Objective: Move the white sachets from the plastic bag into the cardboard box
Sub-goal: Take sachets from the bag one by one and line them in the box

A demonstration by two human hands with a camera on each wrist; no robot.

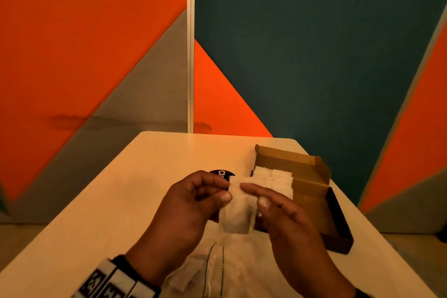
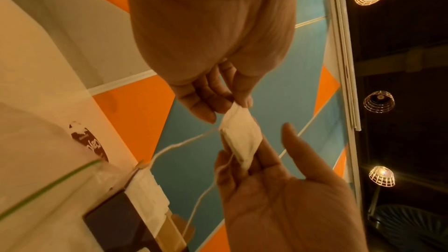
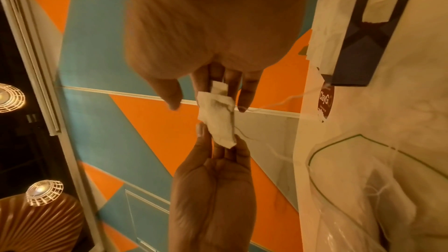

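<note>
Both hands hold one white sachet up over the table, just left of the cardboard box. My left hand pinches its upper left corner between thumb and fingers. From the right, my right hand holds the sachet's other side between nearly straight fingers. In the left wrist view the sachet trails a thin white string down towards the box. The right wrist view shows the sachet clamped between both hands. Several white sachets lie inside the box. The clear plastic bag with a green zip line lies below my hands.
The cream table ends at an orange, grey and teal wall. The box's dark flap lies open towards the table's right edge. A round black sticker sits on the table behind my left hand.
</note>
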